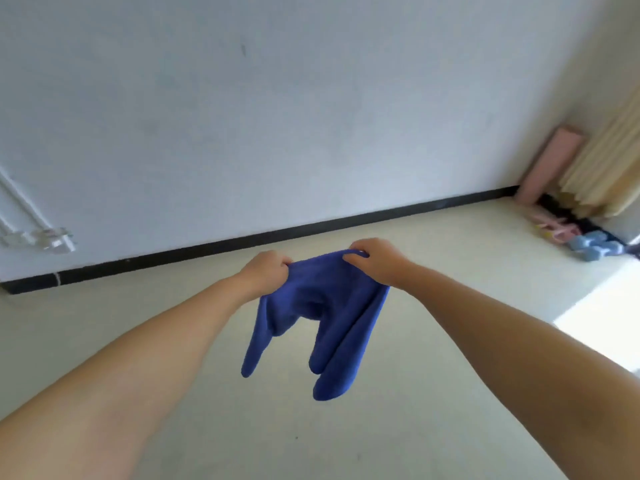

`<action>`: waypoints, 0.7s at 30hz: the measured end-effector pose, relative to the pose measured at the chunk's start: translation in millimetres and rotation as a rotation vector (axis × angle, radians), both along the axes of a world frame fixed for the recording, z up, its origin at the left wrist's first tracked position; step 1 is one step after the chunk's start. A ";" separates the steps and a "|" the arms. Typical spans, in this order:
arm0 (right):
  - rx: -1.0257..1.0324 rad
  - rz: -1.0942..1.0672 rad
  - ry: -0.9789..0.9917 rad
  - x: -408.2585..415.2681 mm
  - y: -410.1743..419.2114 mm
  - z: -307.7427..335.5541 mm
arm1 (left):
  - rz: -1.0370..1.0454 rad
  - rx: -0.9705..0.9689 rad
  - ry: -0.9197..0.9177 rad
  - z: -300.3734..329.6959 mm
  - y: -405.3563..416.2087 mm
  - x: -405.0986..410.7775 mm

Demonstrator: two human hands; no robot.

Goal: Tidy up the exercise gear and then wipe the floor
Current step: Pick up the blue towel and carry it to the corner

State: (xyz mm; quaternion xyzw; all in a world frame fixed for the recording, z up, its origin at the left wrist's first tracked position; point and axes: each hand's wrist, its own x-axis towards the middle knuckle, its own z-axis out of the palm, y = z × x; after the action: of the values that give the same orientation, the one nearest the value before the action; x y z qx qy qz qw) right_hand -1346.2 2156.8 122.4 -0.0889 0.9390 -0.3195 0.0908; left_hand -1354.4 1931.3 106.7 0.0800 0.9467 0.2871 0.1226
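Head view, looking down over two bare forearms stretched out above a pale floor (433, 393). Left hand (265, 271) up front, fingers curled tight, pinching one top corner of a blue cloth (322, 323). Right hand (375, 261) just beside it, fingers bent over, gripping the other top corner. Cloth slung between the two hands, sagging in the middle, folds hanging down in loose lobes, well clear of the floor. Straight ahead, a white wall (277, 116), a black baseboard (311, 230) running along its foot. Far right corner, away from the hands: a pink rolled mat (550, 164) leaning upright against the wall, cream curtain (609, 161) hanging beside it. Down at the foot of the curtain, light blue dumbbells (592, 249) on the floor, pink items (554, 226) next to them, too blurred to make out. At the left edge, white pipes (20, 209) on the wall. Bright patch of sunlight (602, 323) across the floor at right.
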 end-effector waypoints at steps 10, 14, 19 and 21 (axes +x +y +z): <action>0.162 -0.294 0.006 -7.7 314.9 0.2 | -0.529 -0.101 0.233 16.9 315.0 -69.5; 0.141 -0.370 0.025 -39.0 393.9 13.6 | -0.582 -0.087 0.229 18.3 398.0 -120.0; 0.091 -0.493 0.079 -114.6 479.5 42.6 | -0.621 0.032 0.267 42.9 497.2 -200.1; -0.021 -0.539 0.090 -153.2 514.5 57.0 | -0.629 0.104 0.269 55.4 539.8 -242.7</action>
State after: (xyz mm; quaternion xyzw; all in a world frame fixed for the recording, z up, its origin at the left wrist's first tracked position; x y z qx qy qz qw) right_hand -1499.4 2671.3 179.4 0.1493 0.9285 -0.3377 -0.0401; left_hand -1597.1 2471.0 162.1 0.4113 0.8673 0.2701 0.0750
